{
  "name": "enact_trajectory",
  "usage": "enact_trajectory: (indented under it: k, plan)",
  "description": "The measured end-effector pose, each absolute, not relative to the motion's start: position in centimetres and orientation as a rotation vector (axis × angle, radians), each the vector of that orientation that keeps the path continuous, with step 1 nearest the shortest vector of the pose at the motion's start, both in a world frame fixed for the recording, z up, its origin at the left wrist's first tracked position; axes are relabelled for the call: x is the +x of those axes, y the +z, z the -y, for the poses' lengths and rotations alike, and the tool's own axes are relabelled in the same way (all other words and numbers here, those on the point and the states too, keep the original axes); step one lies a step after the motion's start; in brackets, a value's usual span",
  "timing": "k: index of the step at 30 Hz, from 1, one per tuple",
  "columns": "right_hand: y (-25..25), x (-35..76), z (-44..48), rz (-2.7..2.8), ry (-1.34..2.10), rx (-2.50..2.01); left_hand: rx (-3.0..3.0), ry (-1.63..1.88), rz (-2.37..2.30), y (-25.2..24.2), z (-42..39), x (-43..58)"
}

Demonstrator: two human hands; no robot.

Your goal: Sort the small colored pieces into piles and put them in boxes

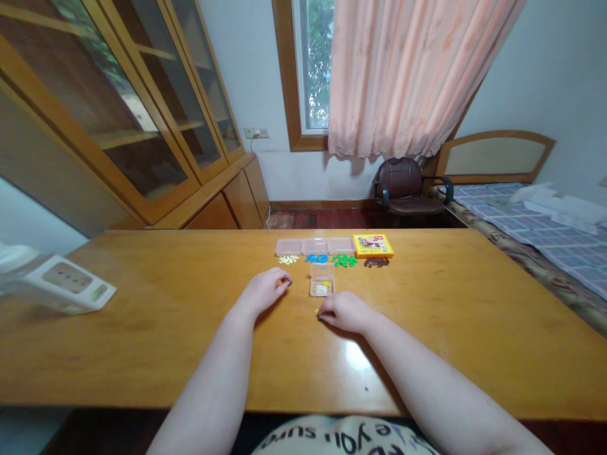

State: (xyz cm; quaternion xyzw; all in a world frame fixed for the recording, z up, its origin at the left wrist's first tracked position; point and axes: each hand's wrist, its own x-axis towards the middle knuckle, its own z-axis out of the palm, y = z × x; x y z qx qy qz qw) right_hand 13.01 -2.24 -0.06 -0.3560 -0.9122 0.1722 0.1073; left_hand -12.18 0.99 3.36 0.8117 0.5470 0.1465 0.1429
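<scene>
My right hand (346, 311) pinches a small yellow piece (317, 312) just above the table, in front of a small clear plastic box (310, 289). That box stands with its lid (322, 270) tipped back, and a few yellow pieces (326, 284) and a white bit lie inside. To the left of the box, my left hand (266, 289) rests low over the table, fingers curled and tips together. Anything between those tips is too small to make out. Behind the box lie piles of small pieces: cream (288, 260), blue (317, 258), green (344, 260) and brown (377, 262).
Clear trays (289, 247) line the far side of the wooden table (156, 354), beside a yellow box (373, 246). A white carton (71, 284) stands at the left. Beyond the table are a glass-door cabinet (156, 114), a chair (403, 186) and a bed (535, 208).
</scene>
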Motion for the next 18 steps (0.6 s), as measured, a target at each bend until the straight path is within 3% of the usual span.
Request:
enact_trajectory:
  k: [7,18]
  plan:
    - [0.0,12.8,2.3,2.711,0.411,-1.129,2.019,0.292,-1.766,1.8,-1.9,-17.2]
    - [-0.3,13.4,1.5,2.401,0.420,-1.322,2.015,0.116,-1.737,0.9,-1.9,-14.6]
